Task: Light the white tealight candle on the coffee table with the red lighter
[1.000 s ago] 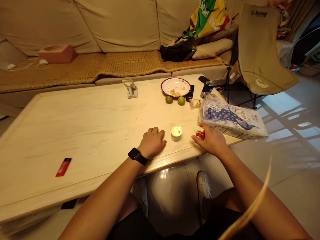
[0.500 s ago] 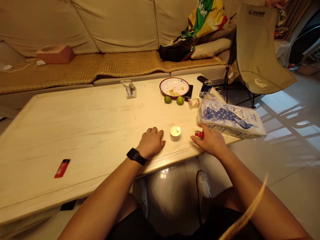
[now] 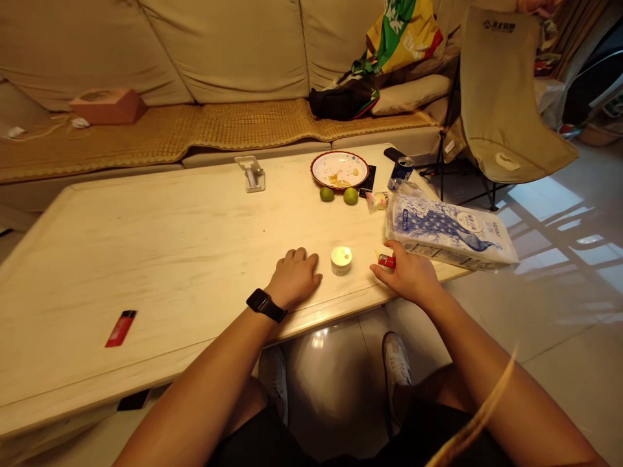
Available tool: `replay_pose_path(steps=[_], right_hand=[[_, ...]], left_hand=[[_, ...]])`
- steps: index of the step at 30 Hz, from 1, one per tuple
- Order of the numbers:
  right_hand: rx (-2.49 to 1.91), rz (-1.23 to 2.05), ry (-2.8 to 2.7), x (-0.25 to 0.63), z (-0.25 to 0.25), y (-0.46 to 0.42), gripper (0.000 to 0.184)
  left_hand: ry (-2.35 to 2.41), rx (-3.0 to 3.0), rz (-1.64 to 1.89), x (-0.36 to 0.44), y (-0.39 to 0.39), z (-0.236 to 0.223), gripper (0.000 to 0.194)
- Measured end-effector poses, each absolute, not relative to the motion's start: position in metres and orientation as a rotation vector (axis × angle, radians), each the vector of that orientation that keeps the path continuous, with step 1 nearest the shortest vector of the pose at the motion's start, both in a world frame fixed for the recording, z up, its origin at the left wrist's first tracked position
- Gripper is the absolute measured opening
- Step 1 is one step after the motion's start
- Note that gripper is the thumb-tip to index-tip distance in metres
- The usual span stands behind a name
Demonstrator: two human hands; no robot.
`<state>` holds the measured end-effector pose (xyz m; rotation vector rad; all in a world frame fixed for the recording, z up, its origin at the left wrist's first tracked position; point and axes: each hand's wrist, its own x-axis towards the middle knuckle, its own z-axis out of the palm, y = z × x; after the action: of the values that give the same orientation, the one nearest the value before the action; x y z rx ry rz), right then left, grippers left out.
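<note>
One candle: set upright on the tabletop, near its close edge, between left hand and right hand; small candle flame seen at the right of its top.
Candle axis: short, squat, vertical; no long side offered.
Left hand state: laid palm down on the tabletop, fingers loosely bent; nothing seen gripped, underside of palm hidden.
Right hand state: fingers closed around a red lighter.
Red lighter axis: aimed roughly leftward, tip turned toward the candle; thin lighter flame shown there, held apart from the candle.
Nearer hand: left; narrower gap seen on that side, no contact from either hand.
Tissue pack: placed just beyond the right hand; contact with fingers cannot be told.
Loose lighter: laid aslant far left, well apart from both hands.
</note>
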<state>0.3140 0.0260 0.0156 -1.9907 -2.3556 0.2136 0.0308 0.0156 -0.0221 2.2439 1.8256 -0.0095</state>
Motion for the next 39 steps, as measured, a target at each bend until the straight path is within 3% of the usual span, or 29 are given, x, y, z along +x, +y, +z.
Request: replay_pose_path(steps=[39], right_hand=[[-1.892, 0.185, -2.383, 0.304, 0.011, 0.026, 0.068]], left_hand=[[1.836, 2.305, -0.029, 0.030, 0.013, -0.021, 0.031]])
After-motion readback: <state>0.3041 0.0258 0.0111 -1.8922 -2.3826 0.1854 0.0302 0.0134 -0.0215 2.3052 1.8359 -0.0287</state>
